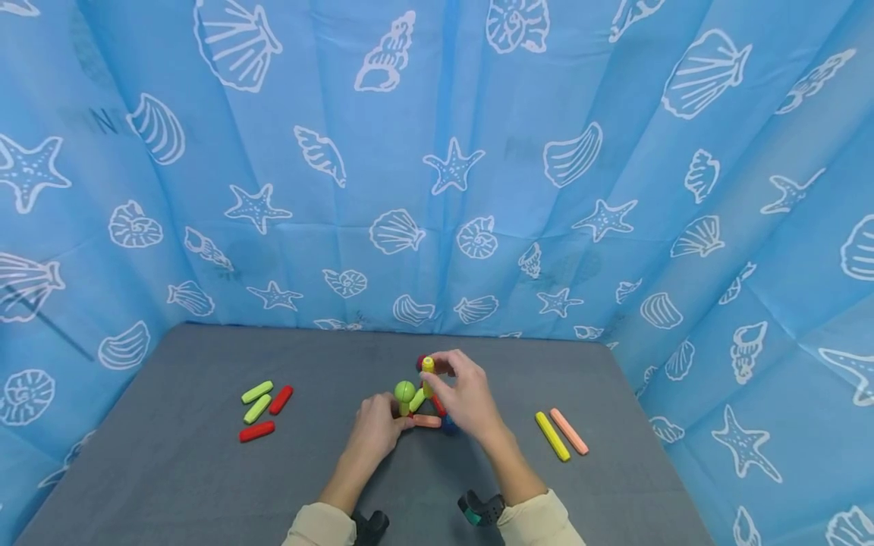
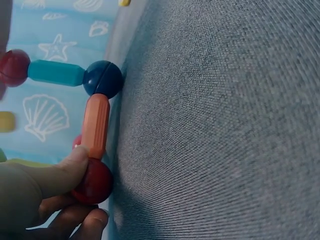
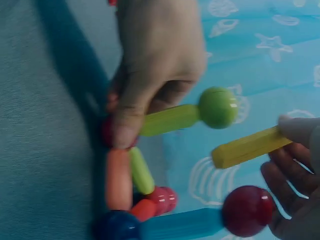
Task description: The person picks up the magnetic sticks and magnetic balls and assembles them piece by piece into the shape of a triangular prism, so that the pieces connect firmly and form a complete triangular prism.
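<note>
My left hand (image 1: 374,423) holds a red ball (image 2: 96,182) at one corner of a ball-and-stick construction, thumb and fingers round it. From that ball a salmon stick (image 2: 95,125) runs along the table to a dark blue ball (image 2: 103,78). A yellow-green stick (image 3: 171,120) stands up from the held corner, topped by a green ball (image 3: 218,107). On the blue ball a teal stick (image 3: 182,223) carries another red ball (image 3: 247,211). Above the construction my right hand (image 1: 471,394) pinches a yellow stick (image 3: 250,147) by one end, its other end free in the air.
Left on the grey table (image 1: 171,470) lie green sticks (image 1: 256,391) and red sticks (image 1: 256,431). A yellow stick (image 1: 552,436) and a salmon stick (image 1: 569,431) lie side by side on the right. A blue shell-print curtain (image 1: 437,189) hangs behind the table.
</note>
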### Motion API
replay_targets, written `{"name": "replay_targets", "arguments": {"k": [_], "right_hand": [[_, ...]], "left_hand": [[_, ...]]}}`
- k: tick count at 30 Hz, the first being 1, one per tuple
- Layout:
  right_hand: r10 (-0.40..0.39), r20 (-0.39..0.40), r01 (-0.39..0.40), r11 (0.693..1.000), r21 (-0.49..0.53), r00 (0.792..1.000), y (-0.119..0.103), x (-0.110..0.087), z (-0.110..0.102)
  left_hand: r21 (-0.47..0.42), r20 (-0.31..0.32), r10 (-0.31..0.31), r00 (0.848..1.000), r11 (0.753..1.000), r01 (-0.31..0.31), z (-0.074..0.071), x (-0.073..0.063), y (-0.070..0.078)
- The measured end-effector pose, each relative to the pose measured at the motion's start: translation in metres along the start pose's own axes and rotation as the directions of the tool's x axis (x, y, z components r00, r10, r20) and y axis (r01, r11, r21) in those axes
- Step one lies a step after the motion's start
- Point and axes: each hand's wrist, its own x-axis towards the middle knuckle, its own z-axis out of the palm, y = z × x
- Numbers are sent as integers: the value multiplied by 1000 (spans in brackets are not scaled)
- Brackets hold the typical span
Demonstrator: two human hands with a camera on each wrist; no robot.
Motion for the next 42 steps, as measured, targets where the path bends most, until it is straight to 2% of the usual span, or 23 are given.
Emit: {"name": "replay_targets", "arguments": {"k": [3,8,12,19,21,23,25,27,30,32,35,39,42], "right_hand": [[-20,51,26,992,-124,998,5,-5,6],[-91,90,114,948,-298,992,11,-13,14],[-120,102,148,922,-357,988,14,-17,17],[-138,152,196,854,-482,979,12,-19,19],[-125,164,187,873,-450,978,13,-20,17],[-87,168,143,923,-357,982,17,-20,13],[-23,163,57,976,-208,986,26,-22,9],[59,170,-54,998,-34,984,39,-26,6],[167,241,-204,970,136,956,63,-34,6],[214,306,-275,946,172,928,79,-39,10],[245,369,-325,930,171,897,95,-44,16],[229,360,-302,940,159,904,104,-48,20],[222,350,-295,941,168,910,106,-50,20]], "left_hand": [[-2,-8,24,1000,1000,-24,1,0,-1],[0,-26,43,999,999,-43,2,-1,-2],[4,-38,64,997,998,-64,3,-3,-1],[-2,-55,77,996,997,-77,4,-4,-1],[0,-60,79,995,997,-79,4,-4,-1],[2,-61,72,996,997,-72,4,-4,0],[3,-61,71,996,997,-71,3,-4,0],[1,-56,65,996,998,-65,3,-4,1],[-4,-54,50,997,999,-50,2,-3,2],[-7,-55,47,997,999,-48,2,-3,2],[-4,-56,53,997,999,-53,2,-3,1],[13,-39,88,995,996,-88,3,-5,-6],[20,-9,110,994,994,-110,-4,-5,-16]]}}
